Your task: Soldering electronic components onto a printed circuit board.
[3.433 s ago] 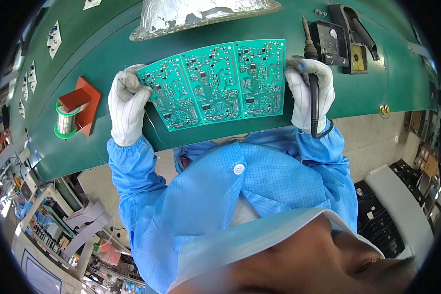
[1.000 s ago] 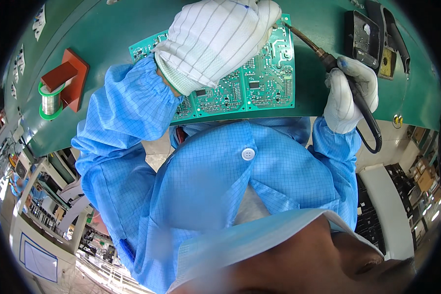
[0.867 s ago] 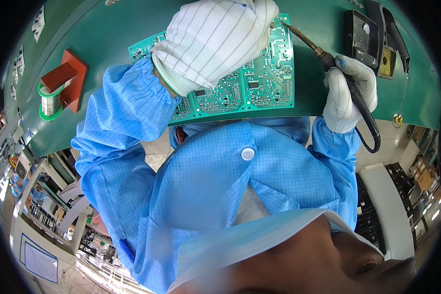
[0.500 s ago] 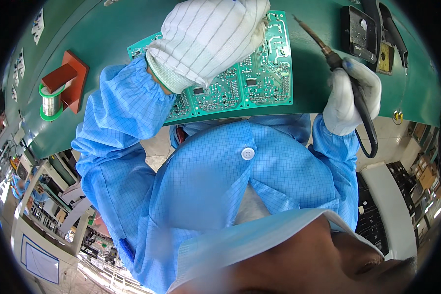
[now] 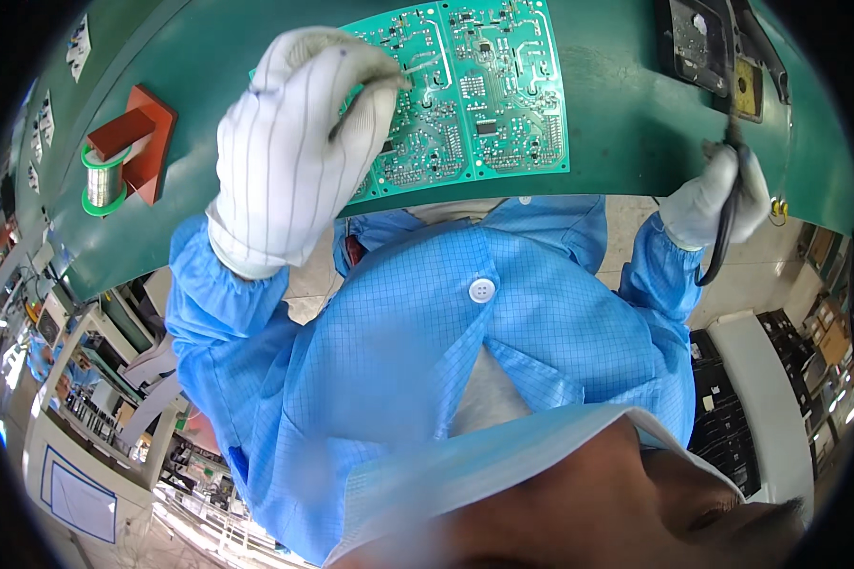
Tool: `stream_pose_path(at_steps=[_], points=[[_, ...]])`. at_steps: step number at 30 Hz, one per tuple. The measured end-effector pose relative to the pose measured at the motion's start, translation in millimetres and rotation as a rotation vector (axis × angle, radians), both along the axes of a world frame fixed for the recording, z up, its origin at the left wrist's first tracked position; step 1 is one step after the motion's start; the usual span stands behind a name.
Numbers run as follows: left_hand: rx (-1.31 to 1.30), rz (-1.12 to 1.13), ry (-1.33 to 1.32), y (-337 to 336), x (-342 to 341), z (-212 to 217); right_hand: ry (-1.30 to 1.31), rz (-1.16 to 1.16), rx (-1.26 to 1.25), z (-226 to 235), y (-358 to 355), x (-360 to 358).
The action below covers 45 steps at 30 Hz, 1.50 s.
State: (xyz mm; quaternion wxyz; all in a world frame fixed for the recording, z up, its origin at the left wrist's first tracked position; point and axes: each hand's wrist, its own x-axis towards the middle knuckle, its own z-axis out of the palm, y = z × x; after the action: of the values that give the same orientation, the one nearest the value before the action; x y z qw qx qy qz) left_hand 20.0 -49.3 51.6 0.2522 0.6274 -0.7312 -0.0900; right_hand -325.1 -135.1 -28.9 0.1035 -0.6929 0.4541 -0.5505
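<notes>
A green circuit board panel, divided into several like sections, lies near the bench's front edge. My left hand, in a white striped glove, is over its left part; thumb and fingertips are pinched together, and what they may hold is too small to make out. In my gloved right hand is a soldering iron, its dark cord looping below. The iron points away from me, its front end close to the yellowish sponge of the soldering iron stand.
On the left of the green bench stands a red-brown holder with a solder wire spool, green-rimmed. White paper strips lie at the far left. Below right, beyond the bench, are black trays or crates.
My right hand has moved right with the soldering iron, whose tip swung from beside the board towards the stand. My left hand drew back leftward, uncovering more of the board, which sits slightly farther up.
</notes>
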Motion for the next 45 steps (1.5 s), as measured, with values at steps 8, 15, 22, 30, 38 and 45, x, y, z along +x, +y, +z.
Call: stream_pose_path(at_steps=[8, 15, 22, 30, 38, 45], points=[[-0.086, 0.109, -0.061, 31, -35, -22, -0.108, -0.053, 0.155, 25, 4, 26], [-0.129, 0.136, -0.084, 22, -63, -41, -0.137, 0.093, 0.181, 17, 1, 51], [-0.313, 0.065, -0.062, 25, -58, -67, -0.195, 0.114, 0.247, 12, 0, 52], [-0.255, 0.08, 0.006, 28, -61, -63, -0.163, 0.115, 0.245, 14, 0, 52], [-0.217, 0.062, 0.057, 28, -61, -63, -0.177, 0.177, 0.239, 11, -3, 46], [-0.306, 0.054, -0.016, 32, -59, -70, -0.137, 0.156, 0.175, 10, -6, 50]])
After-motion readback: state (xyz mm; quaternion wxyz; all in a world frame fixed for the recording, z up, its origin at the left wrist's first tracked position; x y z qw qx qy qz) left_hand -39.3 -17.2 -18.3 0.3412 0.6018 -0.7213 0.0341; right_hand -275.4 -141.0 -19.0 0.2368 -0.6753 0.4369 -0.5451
